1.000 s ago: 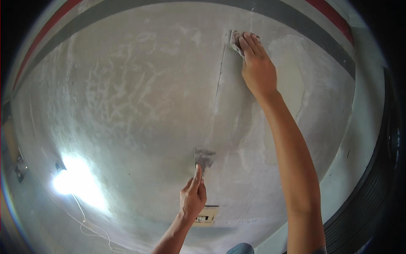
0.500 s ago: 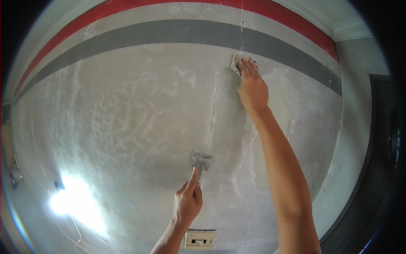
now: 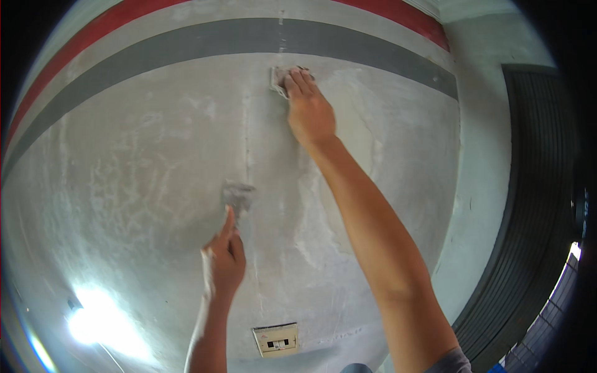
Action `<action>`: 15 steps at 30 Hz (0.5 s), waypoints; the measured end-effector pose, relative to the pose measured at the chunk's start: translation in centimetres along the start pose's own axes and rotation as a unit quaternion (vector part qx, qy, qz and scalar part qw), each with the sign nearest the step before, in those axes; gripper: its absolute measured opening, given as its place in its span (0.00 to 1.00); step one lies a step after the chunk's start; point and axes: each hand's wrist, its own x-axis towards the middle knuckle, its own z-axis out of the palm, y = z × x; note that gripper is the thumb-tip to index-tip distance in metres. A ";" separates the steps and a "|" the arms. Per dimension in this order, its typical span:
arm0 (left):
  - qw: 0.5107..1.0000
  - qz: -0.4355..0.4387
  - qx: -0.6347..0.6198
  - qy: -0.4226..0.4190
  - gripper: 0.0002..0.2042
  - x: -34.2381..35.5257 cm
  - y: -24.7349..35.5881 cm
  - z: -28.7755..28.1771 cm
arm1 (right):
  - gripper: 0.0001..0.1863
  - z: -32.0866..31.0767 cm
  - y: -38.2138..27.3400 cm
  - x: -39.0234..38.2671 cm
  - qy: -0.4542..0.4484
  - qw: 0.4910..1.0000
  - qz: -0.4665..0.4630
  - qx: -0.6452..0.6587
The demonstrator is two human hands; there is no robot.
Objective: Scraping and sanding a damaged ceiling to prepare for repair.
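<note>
My left hand [image 3: 225, 264] is closed around a putty knife [image 3: 237, 194], its index finger stretched along the tool. The grey blade is slightly blurred and sits over the lower part of a thin vertical seam [image 3: 247, 140] in the wall. Higher up, my right hand [image 3: 309, 105] holds a flat, square-edged scraper [image 3: 278, 81] against the wall, just below the grey stripe. Pale paste shows along the scraper's edge. My fingers cover most of this tool, so its handle cannot be made out.
The patchy grey wall [image 3: 168, 248] carries a grey stripe [image 3: 205, 38] and a red stripe [image 3: 398, 13]. A cream switch plate [image 3: 275, 339] is low in the middle. A bright lamp [image 3: 85, 326] glows at lower left. A dark ribbed shutter [image 3: 528, 186] stands at right.
The view has swung to the right, so the wall and both hands appear farther left. My left hand with the putty knife has come somewhat higher; my right hand stays below the grey stripe.
</note>
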 end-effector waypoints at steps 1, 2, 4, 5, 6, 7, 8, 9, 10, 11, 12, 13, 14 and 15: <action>1.000 0.007 -0.010 -0.011 0.27 0.9 0.2 0.3 | 0.24 0.9 0.0 -0.1 0.040 0.999 0.019 -0.020; 1.000 0.008 -0.007 -0.010 0.27 1.6 0.2 0.5 | 0.24 1.7 -0.3 -0.3 0.080 0.995 0.036 -0.036; 1.000 -0.002 0.010 -0.011 0.26 1.4 -0.4 0.1 | 0.25 1.7 -4.3 -3.1 0.034 0.997 0.009 0.064; 1.000 0.001 0.006 -0.015 0.26 0.5 -0.7 0.0 | 0.24 1.2 -5.7 -5.1 0.019 0.995 -0.051 0.089; 1.000 0.003 0.020 -0.016 0.26 -0.6 -1.1 0.0 | 0.23 0.7 -6.6 -6.7 0.005 0.987 -0.111 0.115; 0.999 0.004 0.036 -0.015 0.25 -1.7 -1.3 -0.2 | 0.23 0.0 -6.8 -7.6 0.005 0.988 -0.110 0.113; 0.999 0.004 0.036 -0.017 0.25 -2.9 -1.5 -0.3 | 0.23 -0.8 -6.8 -8.5 -0.016 0.980 -0.175 0.096; 0.999 0.001 0.050 -0.017 0.25 -4.0 -1.7 -0.5 | 0.23 -1.5 -6.4 -9.1 -0.036 0.967 -0.239 0.080; 0.998 -0.002 0.063 -0.017 0.24 -4.4 -1.8 -0.7 | 0.23 -2.1 -4.8 -8.2 -0.028 0.962 -0.271 0.014; 0.998 -0.003 0.061 -0.020 0.24 -4.1 -1.7 -0.4 | 0.23 -1.8 -2.7 -7.5 -0.018 0.979 -0.201 0.024; 0.999 0.015 0.051 -0.007 0.24 -3.2 -1.6 -0.2 | 0.24 -1.3 -0.7 -6.9 -0.009 0.991 -0.128 0.033; 0.998 0.026 0.050 0.006 0.24 -2.4 -1.7 -0.5 | 0.24 -1.6 0.0 -5.8 -0.012 1.000 0.000 0.007; 0.997 0.038 0.060 0.000 0.24 -0.9 -0.9 -0.1 | 0.24 -1.7 1.8 -4.9 -0.006 0.994 0.104 -0.041; 0.997 0.034 0.063 -0.002 0.24 0.5 -0.6 0.4 | 0.25 -2.2 3.5 -4.4 0.023 0.993 0.061 -0.096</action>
